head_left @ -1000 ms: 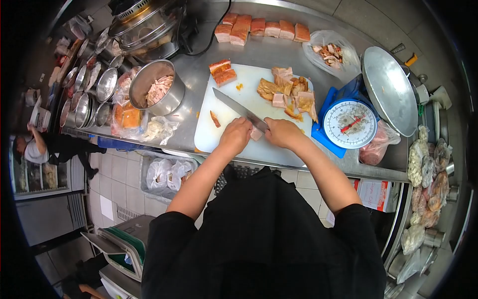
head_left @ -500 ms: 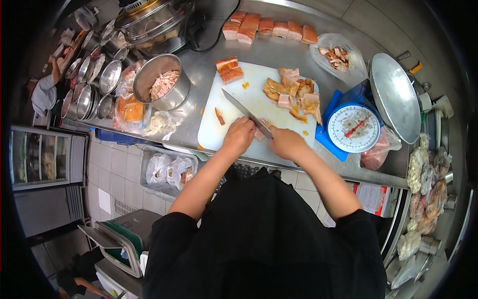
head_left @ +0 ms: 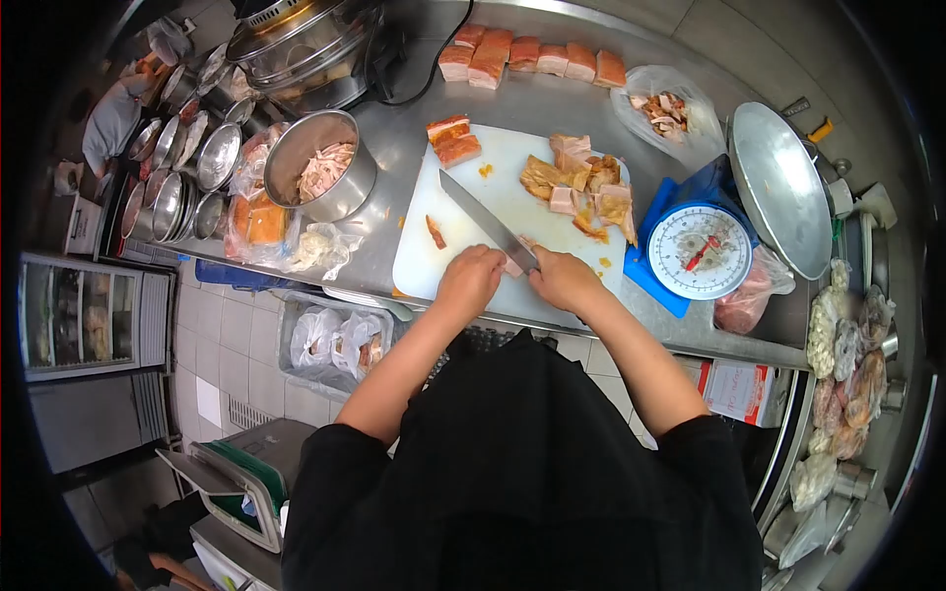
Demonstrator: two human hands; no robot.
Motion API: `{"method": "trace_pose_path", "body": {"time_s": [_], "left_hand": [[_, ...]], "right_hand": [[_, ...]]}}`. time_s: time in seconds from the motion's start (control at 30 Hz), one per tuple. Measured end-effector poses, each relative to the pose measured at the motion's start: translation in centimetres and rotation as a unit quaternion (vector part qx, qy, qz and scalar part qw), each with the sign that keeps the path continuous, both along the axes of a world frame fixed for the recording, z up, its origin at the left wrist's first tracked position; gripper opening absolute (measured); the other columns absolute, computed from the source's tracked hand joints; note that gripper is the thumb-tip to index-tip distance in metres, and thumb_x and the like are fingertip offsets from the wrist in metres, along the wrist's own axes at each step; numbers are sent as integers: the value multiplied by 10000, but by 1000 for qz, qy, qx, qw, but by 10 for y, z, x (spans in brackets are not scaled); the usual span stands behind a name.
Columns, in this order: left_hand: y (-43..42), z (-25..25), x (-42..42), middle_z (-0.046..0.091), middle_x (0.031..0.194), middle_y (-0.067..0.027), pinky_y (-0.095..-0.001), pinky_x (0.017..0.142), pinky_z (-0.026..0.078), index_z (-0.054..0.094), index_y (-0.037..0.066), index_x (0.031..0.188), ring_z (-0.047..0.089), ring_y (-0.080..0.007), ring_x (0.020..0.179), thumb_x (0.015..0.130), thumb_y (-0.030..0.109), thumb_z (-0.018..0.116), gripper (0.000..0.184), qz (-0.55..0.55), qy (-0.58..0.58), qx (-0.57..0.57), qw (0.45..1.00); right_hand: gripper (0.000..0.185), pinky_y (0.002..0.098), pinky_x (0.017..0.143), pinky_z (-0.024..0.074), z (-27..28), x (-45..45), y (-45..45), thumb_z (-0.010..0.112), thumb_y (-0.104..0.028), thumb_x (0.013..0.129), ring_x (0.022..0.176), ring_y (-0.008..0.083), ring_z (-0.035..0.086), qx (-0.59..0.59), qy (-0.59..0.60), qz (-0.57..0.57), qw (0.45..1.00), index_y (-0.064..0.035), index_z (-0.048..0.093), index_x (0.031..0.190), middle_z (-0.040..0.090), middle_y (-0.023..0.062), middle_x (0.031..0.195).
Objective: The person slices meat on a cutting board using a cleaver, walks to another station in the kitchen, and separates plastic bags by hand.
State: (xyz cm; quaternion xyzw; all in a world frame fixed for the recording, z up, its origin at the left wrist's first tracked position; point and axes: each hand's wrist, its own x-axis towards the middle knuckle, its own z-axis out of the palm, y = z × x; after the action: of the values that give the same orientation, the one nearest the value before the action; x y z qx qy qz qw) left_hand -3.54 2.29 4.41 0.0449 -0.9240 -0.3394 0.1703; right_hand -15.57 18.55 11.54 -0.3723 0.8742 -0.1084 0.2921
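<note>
Knife (head_left: 487,222) clasped by right grip (head_left: 568,281), handle hidden; left grip (head_left: 471,279) at half-covered meat (head_left: 512,268), hold unclear.

Steel counter (head_left: 399,138) spans upper half | centre: white cutting board (head_left: 424,271) | top centre: meat blocks (head_left: 525,53) in a row | upper right: plastic bag (head_left: 702,133) with meat pieces | right: blue dial scale (head_left: 700,252), bagged meat (head_left: 741,307) | upper left: steel pot (head_left: 342,197)
</note>
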Motion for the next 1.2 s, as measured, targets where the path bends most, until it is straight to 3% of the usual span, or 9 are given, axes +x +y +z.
{"method": "trace_pose_path", "body": {"time_s": [0.17,0.27,0.5,0.63,0.73,0.97,1.07,1.1,1.2], "left_hand": [[4,-5,-4,632,915,-130,-443,842,523,680,34,897,625,-341,946,837,31,710,68,-12,5,-10,1000],[-1,-4,-9,639,920,-138,-451,815,527,679,28,915,631,-362,939,839,15,712,83,-21,-2,-38,999],[-1,-9,-13,633,917,-142,-451,817,525,673,11,900,626,-361,927,829,19,718,84,-20,30,-36,999],[-1,-9,-11,637,924,-143,-449,821,526,677,10,904,628,-361,927,826,16,717,87,-27,25,-45,998],[2,-10,-10,643,925,-142,-443,823,526,681,11,907,629,-360,927,822,12,716,91,-9,27,-29,999],[1,-14,-8,649,916,-137,-438,819,525,685,13,909,630,-357,923,826,15,717,89,-23,41,-28,999],[1,-11,-8,647,913,-135,-439,818,524,674,16,891,628,-353,918,828,12,713,74,-13,52,-28,998],[1,-11,-7,646,913,-136,-439,818,524,668,17,886,627,-353,917,827,13,713,74,-15,53,-27,998],[1,-13,-4,644,913,-136,-439,820,521,659,18,880,625,-353,917,824,15,713,77,-19,49,-30,998]], "right_hand": [[417,512,939,539,11,-8,-4,559,-223,933,1028,415,707,3,-17,28,999,19,610,1269,722,277,1092],[405,510,945,538,79,-5,-12,532,-203,934,1027,410,713,105,-79,25,991,26,615,1258,720,293,1086],[444,514,937,540,-3,1,-5,502,-188,933,1031,395,718,-35,28,33,998,29,583,1311,721,291,1087],[451,521,911,546,69,-6,-10,524,-215,927,987,427,714,82,-104,5,991,36,588,1296,723,299,1032],[409,506,799,575,-7,12,5,535,-213,926,821,406,733,-22,47,43,998,38,612,1240,733,281,938],[365,490,748,581,62,-1,-6,535,-206,931,738,382,734,58,-86,15,994,50,614,1180,730,275,892],[364,471,642,576,-35,12,6,529,-197,933,583,352,699,-103,104,53,988,61,609,1177,726,254,825],[364,471,642,576,-29,8,4,529,-197,933,583,352,699,-102,104,52,988,61,609,1177,726,254,825],[390,469,692,582,23,-7,-9,534,-202,934,640,365,717,-22,-116,-13,993,58,599,1218,728,270,857]]}}
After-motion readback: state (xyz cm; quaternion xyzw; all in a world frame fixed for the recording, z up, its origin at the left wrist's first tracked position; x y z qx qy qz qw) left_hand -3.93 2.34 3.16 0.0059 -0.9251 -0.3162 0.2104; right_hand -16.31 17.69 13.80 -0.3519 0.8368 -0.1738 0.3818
